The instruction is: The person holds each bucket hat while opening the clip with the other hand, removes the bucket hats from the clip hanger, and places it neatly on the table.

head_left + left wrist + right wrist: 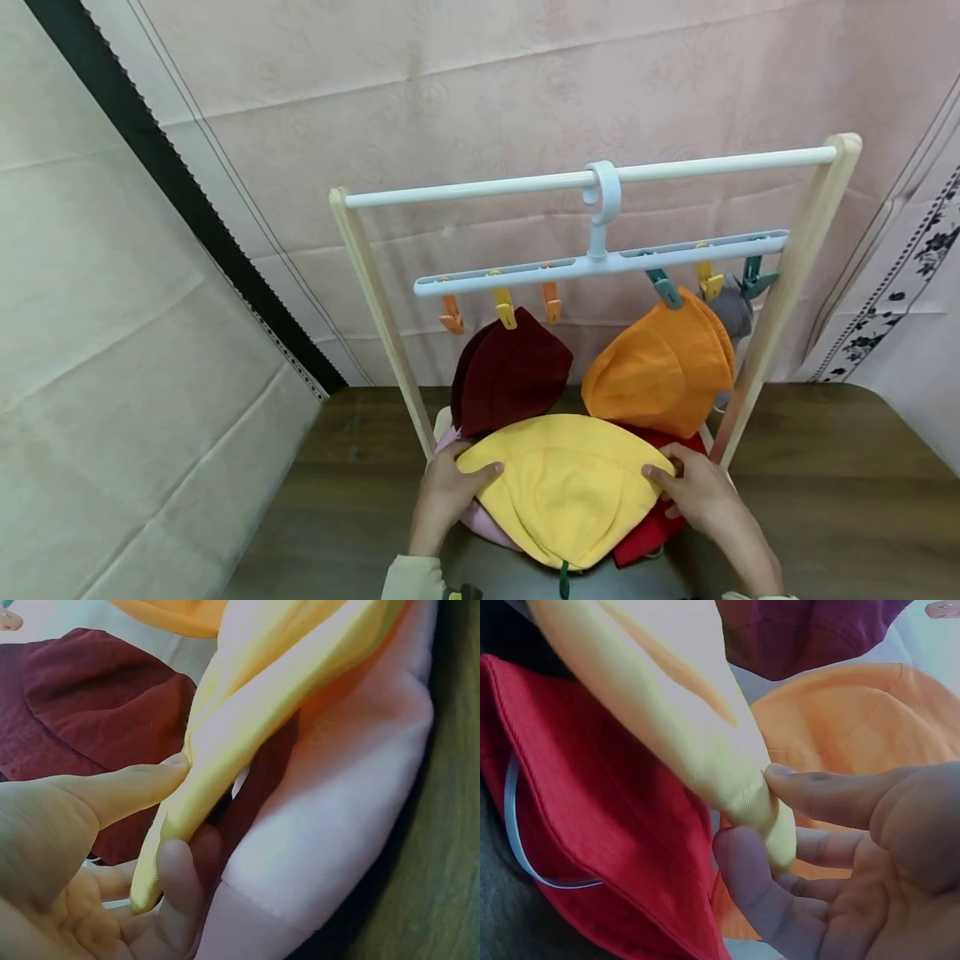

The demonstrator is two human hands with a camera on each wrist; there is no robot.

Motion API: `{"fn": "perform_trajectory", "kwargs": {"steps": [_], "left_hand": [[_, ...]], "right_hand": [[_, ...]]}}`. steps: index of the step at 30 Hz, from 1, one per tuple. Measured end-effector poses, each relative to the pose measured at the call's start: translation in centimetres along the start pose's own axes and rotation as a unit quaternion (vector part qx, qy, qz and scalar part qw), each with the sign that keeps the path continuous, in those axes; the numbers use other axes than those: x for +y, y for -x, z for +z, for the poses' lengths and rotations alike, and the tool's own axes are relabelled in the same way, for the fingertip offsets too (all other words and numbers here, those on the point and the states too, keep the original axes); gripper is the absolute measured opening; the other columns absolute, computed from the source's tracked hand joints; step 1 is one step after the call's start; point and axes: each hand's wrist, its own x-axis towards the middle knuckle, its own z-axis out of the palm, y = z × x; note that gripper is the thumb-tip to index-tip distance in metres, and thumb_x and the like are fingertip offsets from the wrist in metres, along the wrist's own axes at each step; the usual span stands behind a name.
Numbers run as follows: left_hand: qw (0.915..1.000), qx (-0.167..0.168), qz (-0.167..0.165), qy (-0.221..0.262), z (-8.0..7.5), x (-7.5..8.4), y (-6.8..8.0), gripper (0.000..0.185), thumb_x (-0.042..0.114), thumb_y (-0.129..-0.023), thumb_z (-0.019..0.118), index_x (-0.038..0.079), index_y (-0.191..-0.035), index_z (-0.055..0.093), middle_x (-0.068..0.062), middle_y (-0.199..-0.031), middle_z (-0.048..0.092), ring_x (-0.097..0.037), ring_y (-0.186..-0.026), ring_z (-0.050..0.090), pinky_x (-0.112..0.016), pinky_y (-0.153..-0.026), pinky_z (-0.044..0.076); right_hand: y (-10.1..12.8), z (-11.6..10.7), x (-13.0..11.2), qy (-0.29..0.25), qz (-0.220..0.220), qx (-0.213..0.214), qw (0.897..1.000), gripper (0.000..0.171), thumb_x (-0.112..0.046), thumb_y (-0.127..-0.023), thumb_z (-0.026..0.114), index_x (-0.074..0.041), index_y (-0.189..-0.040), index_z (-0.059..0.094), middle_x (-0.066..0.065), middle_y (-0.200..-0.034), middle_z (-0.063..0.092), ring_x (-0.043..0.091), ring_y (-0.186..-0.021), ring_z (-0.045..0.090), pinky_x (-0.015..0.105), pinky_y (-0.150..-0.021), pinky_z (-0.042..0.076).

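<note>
The yellow hat (567, 485) looks soft, light and floppy. The left hand (444, 492) and right hand (701, 493) each pinch its brim with thumb and fingers (174, 874).

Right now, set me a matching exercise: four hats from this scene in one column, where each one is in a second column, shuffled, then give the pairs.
Hats:
1. yellow hat
2. maroon hat
3. orange hat
4. red hat

Places:
A. hanging from a teal clip
B. pinched at its edges by the left hand and the right hand
C. lying under the right hand
D. hanging from a yellow clip

Pairs: 1-B, 2-D, 3-A, 4-C
</note>
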Motion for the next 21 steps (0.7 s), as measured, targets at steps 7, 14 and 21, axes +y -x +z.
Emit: {"fn": "perform_trajectory", "kwargs": {"steps": [7, 14, 21], "left_hand": [[0.998, 0.056, -0.009, -0.028, -0.1, 0.4, 0.2, 0.06, 0.035, -0.081, 0.09, 0.003, -0.127, 0.07, -0.016, -0.111, 0.074, -0.02, -0.071, 0.068, -0.038, -0.068, 0.055], [0.9911, 0.102, -0.009, -0.085, 0.5, 0.5, 0.1, 0.053, 0.029, -0.078, 0.093, 0.004, -0.12, 0.071, -0.018, -0.115, 0.075, -0.04, -0.105, 0.071, -0.056, -0.085, 0.057], [0.98, 0.15, -0.004, -0.13, 1.6, 1.1, 0.5, 0.056, 0.023, -0.075, 0.096, 0.002, -0.118, 0.067, -0.02, -0.109, 0.073, -0.047, -0.094, 0.071, -0.059, -0.079, 0.058]], "right_hand": [[-0.7, 1.1, 0.9, 0.008, 0.008, -0.008, 1.0, 0.022, -0.02, -0.103, 0.069, 0.001, -0.109, 0.067, 0.005, -0.075, 0.059, 0.02, -0.058, 0.059, 0.036, -0.057, 0.051], [-1.2, 2.0, 1.6, 0.006, 0.007, 0.014, 1.0, 0.02, -0.013, -0.099, 0.073, 0.003, -0.105, 0.064, 0.005, -0.078, 0.061, 0.018, -0.058, 0.063, 0.035, -0.057, 0.054], [-1.4, 2.4, 2.2, 0.015, -0.005, 0.031, 0.999, 0.021, -0.013, -0.096, 0.076, 0.001, -0.102, 0.061, 0.005, -0.075, 0.054, 0.018, -0.053, 0.057, 0.034, -0.054, 0.049]]}}
